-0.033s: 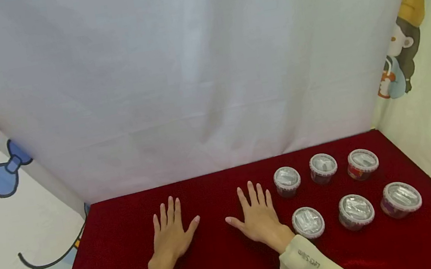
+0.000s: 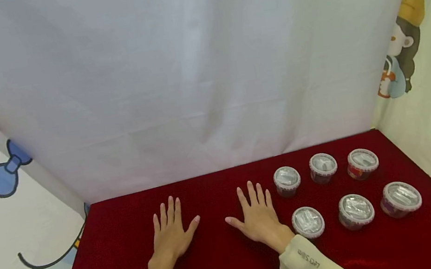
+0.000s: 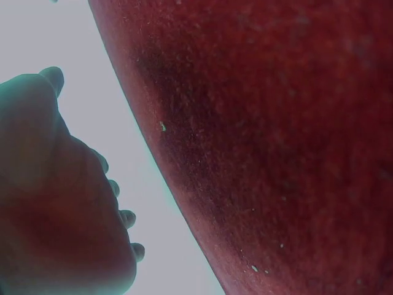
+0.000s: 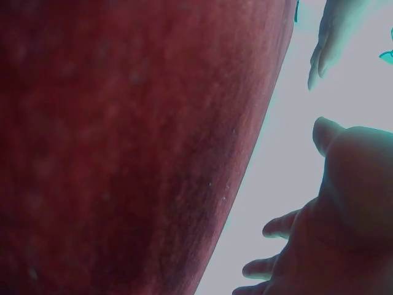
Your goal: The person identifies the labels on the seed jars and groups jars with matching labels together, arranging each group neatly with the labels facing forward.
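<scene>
My left hand (image 2: 171, 236) is palm down over the dark red cloth (image 2: 214, 257), fingers straight and thumb spread, holding nothing. To its right, my right hand (image 2: 260, 221) has the same pose, also with nothing in it. In the left wrist view the left palm (image 3: 61, 196) appears raised off the cloth; the right palm (image 4: 350, 209) looks likewise in the right wrist view. Nearest the right hand are a back lidded tub (image 2: 287, 181) and a front lidded tub (image 2: 308, 222), both apart from it.
More round clear-lidded tubs stand in two rows at right: a middle back tub (image 2: 323, 167), a far back tub (image 2: 362, 163), a middle front tub (image 2: 356, 211) and a far front tub (image 2: 401, 199). A white curtain (image 2: 191, 86) closes the back; printed sheets hang at both sides.
</scene>
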Available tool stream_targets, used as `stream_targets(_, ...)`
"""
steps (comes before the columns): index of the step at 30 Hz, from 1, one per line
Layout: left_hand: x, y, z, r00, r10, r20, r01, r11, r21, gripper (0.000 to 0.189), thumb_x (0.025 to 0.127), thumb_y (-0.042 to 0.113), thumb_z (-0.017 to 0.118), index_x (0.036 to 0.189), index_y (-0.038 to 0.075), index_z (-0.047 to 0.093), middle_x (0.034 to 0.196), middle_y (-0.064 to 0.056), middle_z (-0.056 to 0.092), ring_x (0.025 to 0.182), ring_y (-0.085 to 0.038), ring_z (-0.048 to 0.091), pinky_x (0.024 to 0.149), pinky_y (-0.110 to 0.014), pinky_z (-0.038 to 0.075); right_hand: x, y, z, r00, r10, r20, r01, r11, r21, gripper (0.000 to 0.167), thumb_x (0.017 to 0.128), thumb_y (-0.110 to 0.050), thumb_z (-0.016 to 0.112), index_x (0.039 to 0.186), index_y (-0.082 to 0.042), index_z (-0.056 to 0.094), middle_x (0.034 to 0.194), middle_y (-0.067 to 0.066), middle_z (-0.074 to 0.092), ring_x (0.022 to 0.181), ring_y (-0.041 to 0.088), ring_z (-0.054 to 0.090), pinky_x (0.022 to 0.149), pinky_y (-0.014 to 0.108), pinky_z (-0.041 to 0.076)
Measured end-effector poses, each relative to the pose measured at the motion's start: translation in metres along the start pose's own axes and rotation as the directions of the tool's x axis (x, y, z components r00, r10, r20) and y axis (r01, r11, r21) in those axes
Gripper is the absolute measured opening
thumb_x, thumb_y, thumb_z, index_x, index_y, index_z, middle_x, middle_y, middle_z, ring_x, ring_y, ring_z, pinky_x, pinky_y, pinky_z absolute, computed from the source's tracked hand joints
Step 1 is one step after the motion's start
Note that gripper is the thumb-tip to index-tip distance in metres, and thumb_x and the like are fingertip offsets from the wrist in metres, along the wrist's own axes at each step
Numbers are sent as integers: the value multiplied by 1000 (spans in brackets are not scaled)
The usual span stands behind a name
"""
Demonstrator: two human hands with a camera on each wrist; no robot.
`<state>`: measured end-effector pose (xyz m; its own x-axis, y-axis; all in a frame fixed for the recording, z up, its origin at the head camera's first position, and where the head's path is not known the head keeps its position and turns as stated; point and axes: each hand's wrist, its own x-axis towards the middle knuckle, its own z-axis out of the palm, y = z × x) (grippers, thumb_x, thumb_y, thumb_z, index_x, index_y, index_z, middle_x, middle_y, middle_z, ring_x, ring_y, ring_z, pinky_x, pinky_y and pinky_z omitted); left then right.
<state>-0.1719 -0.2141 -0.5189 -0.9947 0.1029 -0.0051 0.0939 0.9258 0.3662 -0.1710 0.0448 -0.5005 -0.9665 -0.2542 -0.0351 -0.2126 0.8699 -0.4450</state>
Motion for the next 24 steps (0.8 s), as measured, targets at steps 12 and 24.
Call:
stream_targets(12, -3, 11, -10, 1000, -3, 15, 3, 1000, -7, 89, 108, 53, 51, 167, -3, 16, 176, -23, 9, 161, -48, 5, 128, -64, 0, 3, 1, 2, 1000, -1, 5, 1, 1000, -27, 90, 103, -59, 59, 166, -3, 29, 172, 29, 16, 160, 49, 12, 129, 63, 9)
stream_targets(24, -3, 15, -7, 999, 18, 36, -18, 1000, 4, 92, 108, 56, 49, 168, -1, 10, 176, -22, 6, 161, -46, 3, 128, -64, 0, -3, -3, -3, 1000, -10, 7, 11, 999, -41, 88, 103, -56, 61, 166, -2, 30, 172, 29, 16, 159, 50, 13, 129, 63, 10)
